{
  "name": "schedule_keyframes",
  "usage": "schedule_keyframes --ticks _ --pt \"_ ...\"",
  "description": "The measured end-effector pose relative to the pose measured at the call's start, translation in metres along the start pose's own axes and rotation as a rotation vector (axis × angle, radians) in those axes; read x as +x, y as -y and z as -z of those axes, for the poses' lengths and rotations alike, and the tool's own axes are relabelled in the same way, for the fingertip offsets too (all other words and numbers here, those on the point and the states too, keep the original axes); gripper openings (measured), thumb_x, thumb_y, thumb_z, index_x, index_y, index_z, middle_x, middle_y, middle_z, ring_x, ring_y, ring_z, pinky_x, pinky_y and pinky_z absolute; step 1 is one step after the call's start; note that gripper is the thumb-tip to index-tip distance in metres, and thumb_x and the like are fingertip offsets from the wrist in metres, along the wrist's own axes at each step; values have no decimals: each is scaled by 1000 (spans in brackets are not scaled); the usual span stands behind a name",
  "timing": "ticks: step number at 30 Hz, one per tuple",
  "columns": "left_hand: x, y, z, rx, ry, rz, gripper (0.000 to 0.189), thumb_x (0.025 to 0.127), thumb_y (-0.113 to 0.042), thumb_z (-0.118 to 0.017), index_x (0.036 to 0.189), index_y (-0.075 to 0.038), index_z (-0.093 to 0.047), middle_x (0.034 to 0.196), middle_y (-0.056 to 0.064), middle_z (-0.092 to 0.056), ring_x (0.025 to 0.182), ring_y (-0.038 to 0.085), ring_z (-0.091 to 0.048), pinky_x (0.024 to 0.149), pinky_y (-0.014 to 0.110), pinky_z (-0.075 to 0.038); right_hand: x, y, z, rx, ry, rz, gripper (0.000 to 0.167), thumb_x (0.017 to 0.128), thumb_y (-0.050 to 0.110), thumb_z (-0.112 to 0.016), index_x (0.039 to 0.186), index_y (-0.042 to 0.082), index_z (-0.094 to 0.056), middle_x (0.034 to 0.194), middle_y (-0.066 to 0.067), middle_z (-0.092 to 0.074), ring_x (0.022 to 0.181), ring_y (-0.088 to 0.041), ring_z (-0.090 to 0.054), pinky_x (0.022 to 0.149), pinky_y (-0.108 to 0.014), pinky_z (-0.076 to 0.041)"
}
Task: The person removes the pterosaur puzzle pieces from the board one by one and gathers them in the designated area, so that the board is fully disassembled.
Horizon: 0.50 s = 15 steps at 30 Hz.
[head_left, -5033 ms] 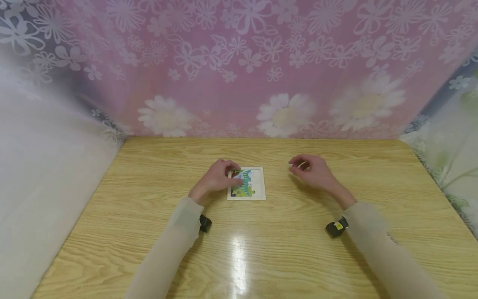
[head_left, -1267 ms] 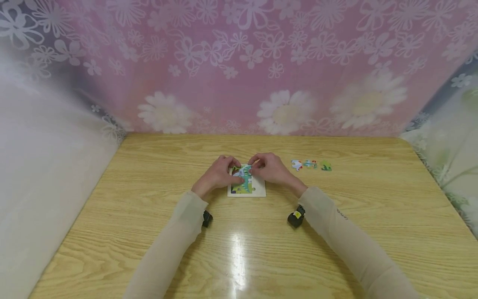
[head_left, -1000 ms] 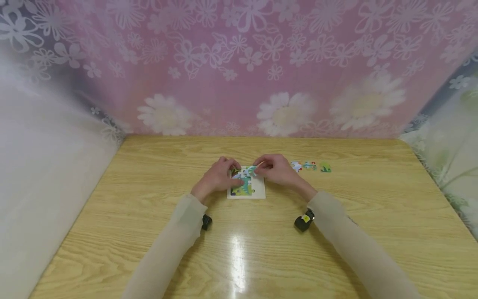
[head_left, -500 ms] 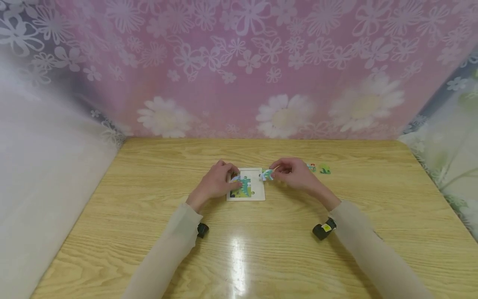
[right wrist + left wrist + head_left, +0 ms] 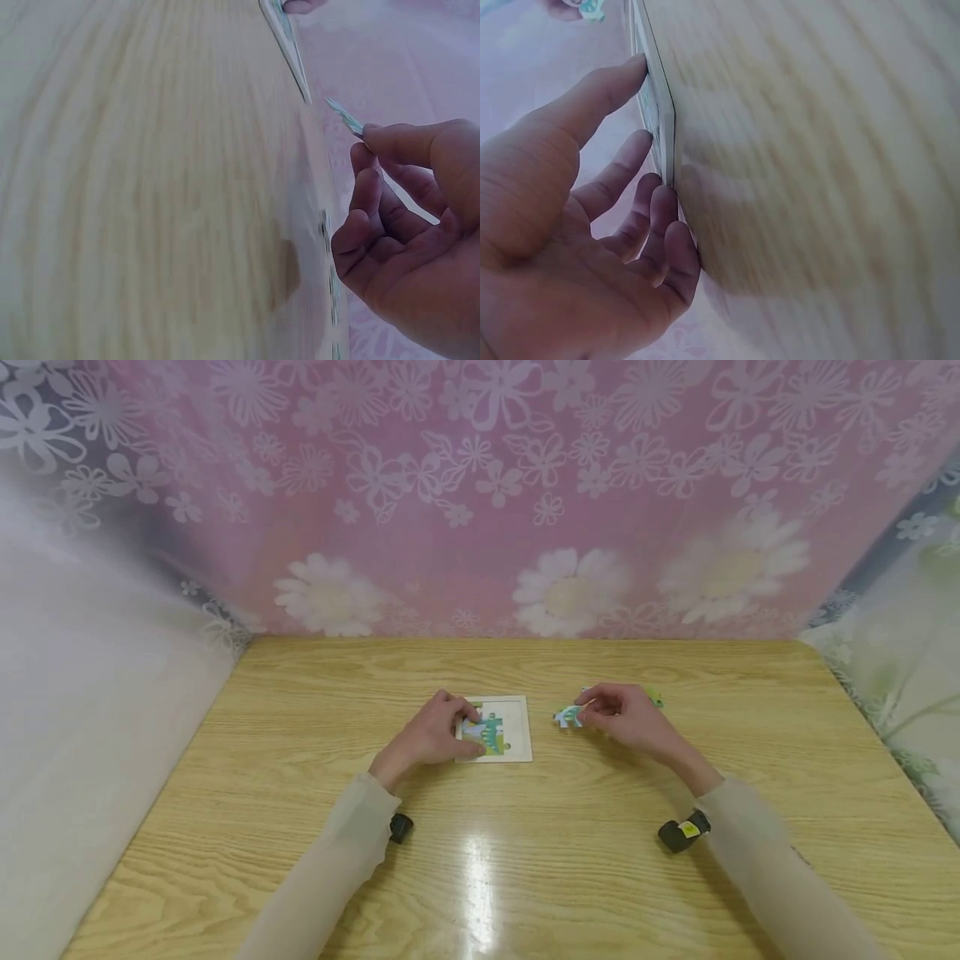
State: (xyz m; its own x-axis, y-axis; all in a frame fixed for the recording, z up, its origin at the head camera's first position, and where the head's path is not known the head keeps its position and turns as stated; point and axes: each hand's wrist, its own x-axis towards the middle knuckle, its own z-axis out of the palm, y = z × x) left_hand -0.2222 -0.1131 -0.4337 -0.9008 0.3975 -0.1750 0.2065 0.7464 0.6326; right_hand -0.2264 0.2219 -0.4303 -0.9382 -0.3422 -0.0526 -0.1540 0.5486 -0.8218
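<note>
In the head view, a square jigsaw puzzle board (image 5: 517, 731) lies on the table, with pieces filling part of it and its top and right parts bare. My left hand (image 5: 431, 735) is over its left side. The left wrist view has the thumb and fingertips of the left hand (image 5: 592, 217) resting on the board's face and edge. My right hand (image 5: 630, 718) pinches a puzzle piece (image 5: 567, 717) between thumb and fingers, right of the board and raised off the table. In the right wrist view, this piece (image 5: 345, 116) is seen nearly edge-on.
Loose puzzle pieces (image 5: 657, 697) lie on the wooden table (image 5: 555, 843) behind the right hand, mostly hidden by it. A pink flowered curtain (image 5: 420, 527) hangs along the table's far edge. A black wrist camera (image 5: 682, 833) is on the right wrist.
The right hand has lifted the piece away from the board's top and carried it right, now in front of the loose pieces. The left hand stays at the board, with its thumb slightly lower.
</note>
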Motion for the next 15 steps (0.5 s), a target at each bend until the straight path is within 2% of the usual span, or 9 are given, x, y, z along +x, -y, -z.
schedule_keyframes --ticks 5,15 --pt "2 2 -1 -11 11 -6 38 87 -32 -82 117 -18 -66 118 6 -49 95 21 -43 85 38 -39 -6 -9 8 -53 -6 -15 23 99 20 -68 118 7 -70 101 -12 -74 88 -19 -69 74 -27 -53" --pt "4 7 1 -60 28 -28 38 87 -31 -82 118 -18 -65 114 6 -47 95 21 -41 84 37 -37 -15 -18 19 -194 -23 -42 22 98 23 -69 116 10 -72 100 -8 -76 90 -15 -68 81 -31 -51"
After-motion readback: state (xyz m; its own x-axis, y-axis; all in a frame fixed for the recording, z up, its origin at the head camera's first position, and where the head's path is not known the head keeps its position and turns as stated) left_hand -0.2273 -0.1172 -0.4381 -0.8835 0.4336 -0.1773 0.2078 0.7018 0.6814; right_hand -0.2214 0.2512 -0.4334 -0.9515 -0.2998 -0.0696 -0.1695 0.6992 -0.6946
